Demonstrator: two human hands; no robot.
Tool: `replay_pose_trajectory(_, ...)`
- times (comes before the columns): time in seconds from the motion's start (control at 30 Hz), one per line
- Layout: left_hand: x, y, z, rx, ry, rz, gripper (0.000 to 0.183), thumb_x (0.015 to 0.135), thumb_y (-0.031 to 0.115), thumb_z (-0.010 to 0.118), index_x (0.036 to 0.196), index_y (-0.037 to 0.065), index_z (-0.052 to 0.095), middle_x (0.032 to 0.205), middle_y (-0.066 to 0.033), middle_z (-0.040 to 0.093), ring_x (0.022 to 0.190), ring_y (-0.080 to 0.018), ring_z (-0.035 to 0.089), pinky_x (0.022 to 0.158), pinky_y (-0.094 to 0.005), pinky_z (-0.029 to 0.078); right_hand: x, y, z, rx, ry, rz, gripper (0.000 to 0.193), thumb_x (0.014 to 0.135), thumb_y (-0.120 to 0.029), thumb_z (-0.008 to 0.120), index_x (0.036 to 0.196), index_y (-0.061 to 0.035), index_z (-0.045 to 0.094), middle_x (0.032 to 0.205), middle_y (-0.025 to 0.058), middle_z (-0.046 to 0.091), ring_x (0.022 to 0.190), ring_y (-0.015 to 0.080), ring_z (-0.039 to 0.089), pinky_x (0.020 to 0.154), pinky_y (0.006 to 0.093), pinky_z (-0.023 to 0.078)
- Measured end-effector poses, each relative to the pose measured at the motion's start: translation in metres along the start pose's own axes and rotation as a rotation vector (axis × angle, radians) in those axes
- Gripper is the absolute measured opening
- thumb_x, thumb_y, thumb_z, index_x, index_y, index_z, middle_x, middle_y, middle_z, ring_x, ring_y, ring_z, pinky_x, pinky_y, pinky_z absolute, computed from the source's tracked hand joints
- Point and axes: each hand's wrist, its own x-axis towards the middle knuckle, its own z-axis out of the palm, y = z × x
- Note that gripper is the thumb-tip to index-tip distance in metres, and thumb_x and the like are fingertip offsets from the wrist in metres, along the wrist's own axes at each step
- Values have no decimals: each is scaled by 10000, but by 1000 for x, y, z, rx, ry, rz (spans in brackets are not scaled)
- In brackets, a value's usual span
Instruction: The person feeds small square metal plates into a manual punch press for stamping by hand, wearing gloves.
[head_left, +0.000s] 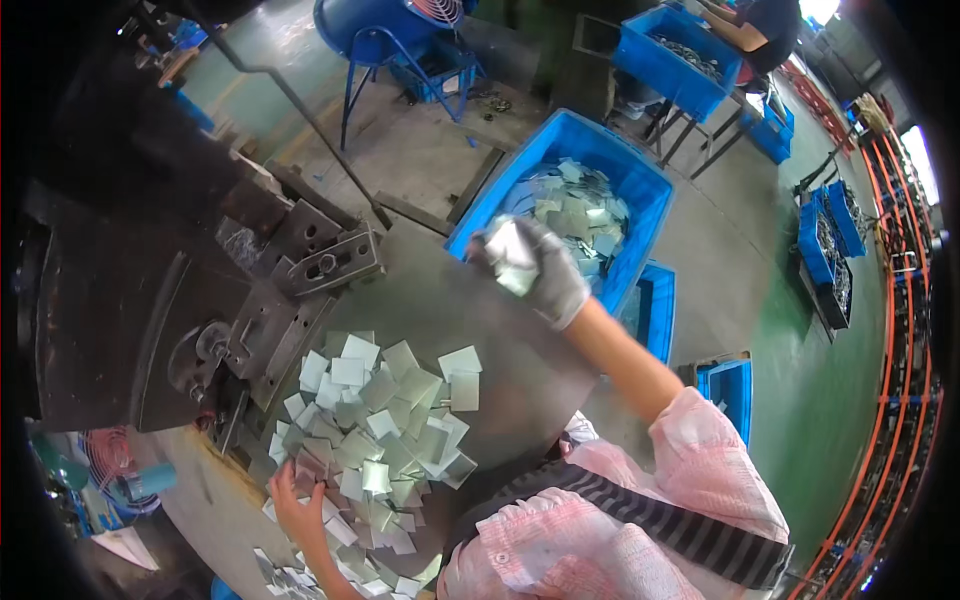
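My right hand [560, 285], in a pale work glove, is raised over the near edge of a blue plastic crate [645, 205]. Its fingers are closed around a few shiny square metal plates [512, 258]. Many similar plates [580, 200] lie loose inside that crate. My bare left hand [300, 510] rests at the lower left edge of a heap of thin square metal plates [385, 420], its fingers apart and touching the outer ones. The heap spreads over a dark metal worktable [500, 345].
A dark machine with bolted steel blocks [330, 262] stands left of the heap. Beyond are a blue fan [375, 35] and another person [740, 30] at a blue crate of parts [690, 75]. More blue crates [725, 390] stand at right, near orange racking [890, 330].
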Motion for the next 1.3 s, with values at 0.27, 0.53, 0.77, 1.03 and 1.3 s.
replay_pose_trajectory(0.27,-2,-48,-3,83,9,-2,500,579,98,764,1034,13,577,987,-140,533,862,-311,559,747,-386,459,35,-150,-178,-244,796,-144,371,916,-432,461,1114,-130,547,1076,82,613,962,248,580,726,393,484)
replay_pose_trajectory(0.53,20,-8,0,150,55,204,324,630,141,733,915,55,605,847,-125,543,742,-268,556,696,-386,443,12,-76,-113,-1827,507,-842,208,733,-62,559,940,-56,586,764,100,621,664,277,608,611,359,494)
replay_pose_trajectory(0.77,23,1,-7,179,21,335,245,647,109,713,827,27,568,731,-72,492,679,-229,518,617,-334,414,-59,82,27,-1798,-253,-468,443,893,-397,477,1223,-102,484,1316,167,443,1239,338,409,990,471,371)
replay_pose_trajectory(1.03,32,10,-4,-812,315,-290,173,812,173,656,771,60,532,693,31,441,621,-68,409,549,-223,323,-52,160,68,-2189,-641,-359,540,858,-387,507,1264,-39,437,1372,278,327,1291,435,295,1089,484,220)
replay_pose_trajectory(1.3,100,66,27,-1511,274,-177,98,828,146,625,800,56,597,770,-122,675,573,-123,593,526,-223,478,-51,139,89,-1966,-652,-549,371,821,-299,581,1144,-122,536,1243,176,479,1184,365,432,969,469,377)
